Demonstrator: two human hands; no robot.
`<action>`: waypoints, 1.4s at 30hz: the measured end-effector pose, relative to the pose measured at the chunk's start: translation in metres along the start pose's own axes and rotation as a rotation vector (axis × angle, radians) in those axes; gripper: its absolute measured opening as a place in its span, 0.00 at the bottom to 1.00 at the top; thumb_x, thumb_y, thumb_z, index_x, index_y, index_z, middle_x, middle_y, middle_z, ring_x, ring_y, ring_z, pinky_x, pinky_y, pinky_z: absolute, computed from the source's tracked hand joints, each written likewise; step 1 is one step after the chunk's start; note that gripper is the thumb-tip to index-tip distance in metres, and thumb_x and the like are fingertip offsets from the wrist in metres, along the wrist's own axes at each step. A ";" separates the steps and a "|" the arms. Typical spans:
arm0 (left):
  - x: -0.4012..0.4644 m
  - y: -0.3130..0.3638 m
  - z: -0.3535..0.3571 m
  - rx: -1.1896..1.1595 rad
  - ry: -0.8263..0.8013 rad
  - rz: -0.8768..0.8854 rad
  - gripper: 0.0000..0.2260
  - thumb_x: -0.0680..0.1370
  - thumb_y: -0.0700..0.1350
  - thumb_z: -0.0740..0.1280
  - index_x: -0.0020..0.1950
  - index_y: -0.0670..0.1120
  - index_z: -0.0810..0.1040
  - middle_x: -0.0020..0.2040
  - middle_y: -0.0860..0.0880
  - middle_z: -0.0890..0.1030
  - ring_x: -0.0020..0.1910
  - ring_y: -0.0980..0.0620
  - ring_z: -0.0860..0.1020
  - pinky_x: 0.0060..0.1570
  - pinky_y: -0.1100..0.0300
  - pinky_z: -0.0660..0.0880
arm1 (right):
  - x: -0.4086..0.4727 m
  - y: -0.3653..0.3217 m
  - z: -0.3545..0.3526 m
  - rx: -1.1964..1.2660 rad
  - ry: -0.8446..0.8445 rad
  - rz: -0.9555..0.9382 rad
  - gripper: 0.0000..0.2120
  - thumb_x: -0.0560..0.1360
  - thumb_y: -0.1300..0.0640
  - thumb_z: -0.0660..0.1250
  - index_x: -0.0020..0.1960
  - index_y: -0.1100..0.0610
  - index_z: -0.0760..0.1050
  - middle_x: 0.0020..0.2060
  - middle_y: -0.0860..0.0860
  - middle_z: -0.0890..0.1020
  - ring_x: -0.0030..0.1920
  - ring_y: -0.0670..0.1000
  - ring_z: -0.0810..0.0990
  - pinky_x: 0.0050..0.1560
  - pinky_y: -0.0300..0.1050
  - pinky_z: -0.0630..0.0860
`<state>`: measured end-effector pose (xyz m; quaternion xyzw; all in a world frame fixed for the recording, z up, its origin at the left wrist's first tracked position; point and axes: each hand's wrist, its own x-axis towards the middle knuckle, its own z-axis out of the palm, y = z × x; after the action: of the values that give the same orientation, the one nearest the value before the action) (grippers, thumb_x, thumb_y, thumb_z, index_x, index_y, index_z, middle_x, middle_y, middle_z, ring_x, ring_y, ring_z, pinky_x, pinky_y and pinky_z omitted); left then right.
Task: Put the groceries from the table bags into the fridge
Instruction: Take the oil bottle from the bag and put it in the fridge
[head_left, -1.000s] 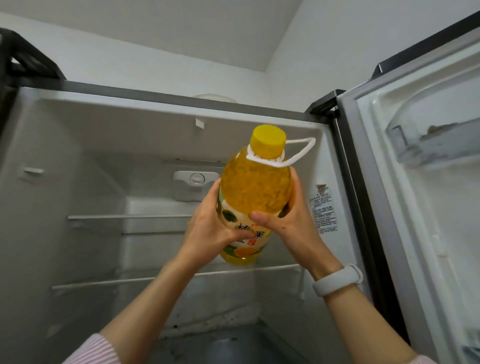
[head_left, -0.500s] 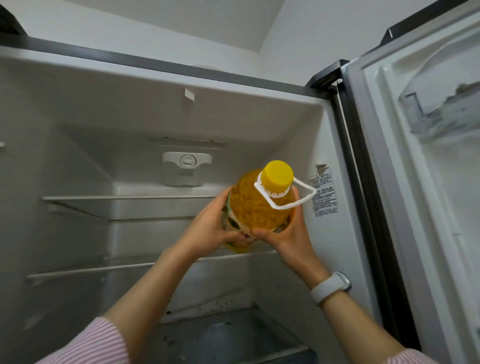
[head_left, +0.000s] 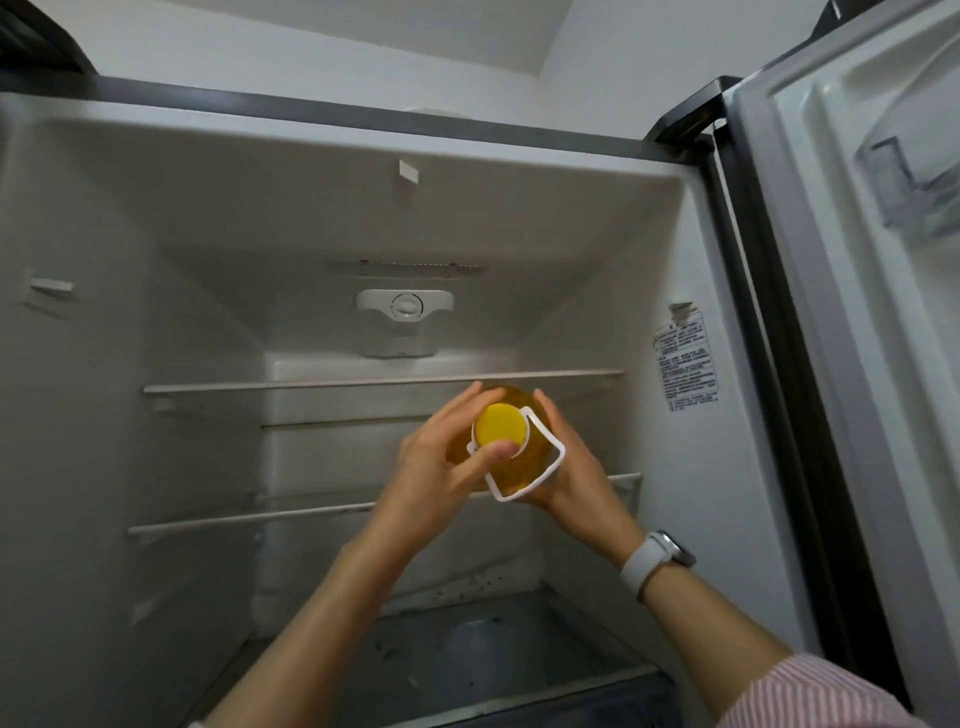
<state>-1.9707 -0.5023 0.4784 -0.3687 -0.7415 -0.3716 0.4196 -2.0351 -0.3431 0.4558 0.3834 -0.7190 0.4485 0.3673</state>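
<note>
Fridge open, door swung out on the right; interior is white, two wire-edged shelves in view: upper shelf and lower shelf; nothing visible standing on either; thermostat dial on the back wall above the upper shelf; printed label on the right inner wall; door bin top right, contents can't be made out.

Bottle of yellow-orange liquid sits between the two shelves, right of centre, seen from nearly straight above; yellow cap on; white carry handle looped round the neck and hanging toward the camera; can't tell whether its base is touching the lower shelf.

Left hand wrapped round the bottle's left side, fingers curled over the shoulder, thumb pressed just under the cap; right hand cupping the right side, fingers curved against the body; both gripping; white watch on the right wrist; striped sleeve bottom right.
</note>
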 end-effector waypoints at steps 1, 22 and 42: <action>0.001 -0.001 0.000 0.004 0.011 -0.008 0.23 0.66 0.57 0.65 0.61 0.61 0.68 0.70 0.52 0.67 0.68 0.59 0.65 0.61 0.61 0.70 | 0.001 0.001 -0.003 0.016 -0.047 0.014 0.44 0.67 0.56 0.75 0.70 0.39 0.49 0.68 0.43 0.64 0.67 0.45 0.63 0.65 0.44 0.66; 0.030 -0.025 0.033 0.193 0.040 -0.027 0.30 0.69 0.53 0.72 0.69 0.54 0.67 0.60 0.54 0.68 0.59 0.56 0.68 0.56 0.60 0.68 | -0.017 -0.004 -0.040 -0.511 0.218 -0.237 0.26 0.75 0.49 0.55 0.71 0.41 0.52 0.67 0.49 0.68 0.70 0.49 0.61 0.70 0.55 0.59; 0.094 -0.087 0.091 0.385 -0.444 -0.217 0.27 0.81 0.48 0.56 0.76 0.51 0.44 0.77 0.48 0.45 0.75 0.49 0.49 0.72 0.58 0.48 | -0.016 0.048 -0.019 -0.919 0.176 0.098 0.33 0.73 0.44 0.32 0.74 0.58 0.43 0.75 0.54 0.48 0.75 0.51 0.45 0.71 0.44 0.40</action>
<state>-2.1129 -0.4413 0.5082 -0.2733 -0.9069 -0.1772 0.2675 -2.0668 -0.3070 0.4310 0.1073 -0.8263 0.1315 0.5370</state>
